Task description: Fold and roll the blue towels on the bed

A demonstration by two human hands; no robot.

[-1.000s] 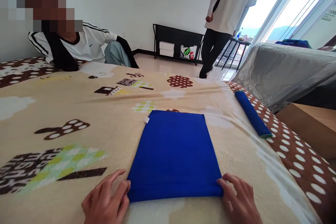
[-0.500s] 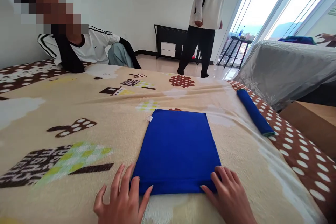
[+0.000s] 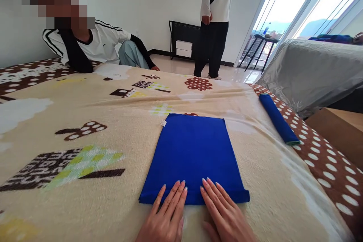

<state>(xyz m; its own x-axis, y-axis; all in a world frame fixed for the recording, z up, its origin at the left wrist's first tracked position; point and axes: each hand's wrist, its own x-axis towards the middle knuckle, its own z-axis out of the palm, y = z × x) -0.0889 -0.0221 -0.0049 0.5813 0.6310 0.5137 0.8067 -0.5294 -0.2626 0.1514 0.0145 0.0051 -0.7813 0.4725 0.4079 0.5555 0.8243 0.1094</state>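
A folded blue cloth (image 3: pixel 195 151) lies flat on the patterned beige blanket (image 3: pixel 85 121) in front of me, a small white tag at its far left corner. My left hand (image 3: pixel 167 215) and my right hand (image 3: pixel 224 213) lie side by side, fingers stretched flat, with the fingertips pressing on the cloth's near edge at its middle. That near edge looks slightly rolled or thickened. Neither hand holds anything.
A rolled blue cloth (image 3: pixel 278 119) lies on the blanket's brown dotted border at the right. One person in a white striped top (image 3: pixel 96 47) leans at the far left edge; another stands by a black rack (image 3: pixel 185 39). A grey-covered piece of furniture (image 3: pixel 309 72) stands right.
Both hands slid from the cloth's near corners inward to its middle and now lie flat on the edge. The standing person stepped left.
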